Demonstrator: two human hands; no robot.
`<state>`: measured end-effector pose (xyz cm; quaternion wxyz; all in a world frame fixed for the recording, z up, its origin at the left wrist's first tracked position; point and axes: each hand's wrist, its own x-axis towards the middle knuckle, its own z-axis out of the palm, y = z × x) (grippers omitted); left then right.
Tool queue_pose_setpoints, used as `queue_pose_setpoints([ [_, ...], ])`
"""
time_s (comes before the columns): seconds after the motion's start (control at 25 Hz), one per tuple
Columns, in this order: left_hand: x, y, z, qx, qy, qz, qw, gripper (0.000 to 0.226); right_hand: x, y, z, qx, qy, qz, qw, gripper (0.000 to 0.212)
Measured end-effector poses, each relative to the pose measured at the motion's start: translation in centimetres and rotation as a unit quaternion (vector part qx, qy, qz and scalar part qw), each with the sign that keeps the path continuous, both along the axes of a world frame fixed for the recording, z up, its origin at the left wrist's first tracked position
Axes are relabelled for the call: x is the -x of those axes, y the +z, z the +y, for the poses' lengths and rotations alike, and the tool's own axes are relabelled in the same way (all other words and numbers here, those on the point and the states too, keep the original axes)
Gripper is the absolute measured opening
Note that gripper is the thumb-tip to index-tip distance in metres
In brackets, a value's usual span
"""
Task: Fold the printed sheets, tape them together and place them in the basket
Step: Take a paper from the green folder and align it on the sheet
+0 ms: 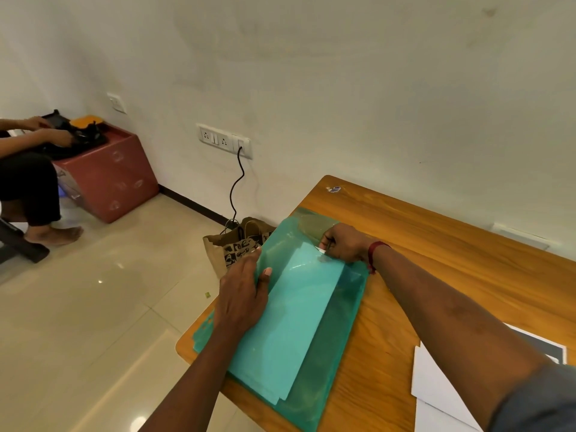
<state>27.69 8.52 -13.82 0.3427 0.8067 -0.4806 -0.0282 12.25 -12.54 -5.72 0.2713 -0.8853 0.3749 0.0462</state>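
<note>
A translucent green plastic folder (330,347) lies on the wooden table (452,263), its left side over the table's edge. Paper sheets (290,322) inside it show pale teal through the plastic. My left hand (243,291) grips the folder's left edge, thumb on top. My right hand (343,244) is at the folder's far end, pinching a small white corner of a sheet (321,250). More white sheets (436,385) lie at the near right, one with a dark print (542,344). No basket is in view.
A brown paper bag (237,244) stands on the floor against the table's left edge, with a black cable (237,188) running down into it from a wall socket. Far left, another person (28,176) sits beside a red box (115,179).
</note>
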Motion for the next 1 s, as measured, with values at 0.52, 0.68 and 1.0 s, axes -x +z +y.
queue_pose_setpoints([
  [0.52,-0.1,0.1,-0.1,-0.124,-0.034,-0.109,0.986,0.048,3.2,2.7,2.5,0.331,-0.006,-0.104,0.938,0.025],
  [0.68,0.0,0.0,-0.2,-0.144,-0.029,-0.109,0.983,0.048,3.3,4.9,3.6,0.438,0.013,-0.101,0.893,0.029],
  [1.0,0.0,-0.1,-0.4,-0.157,-0.028,-0.117,0.98,0.047,3.4,8.9,5.9,0.517,0.021,-0.21,0.829,0.035],
])
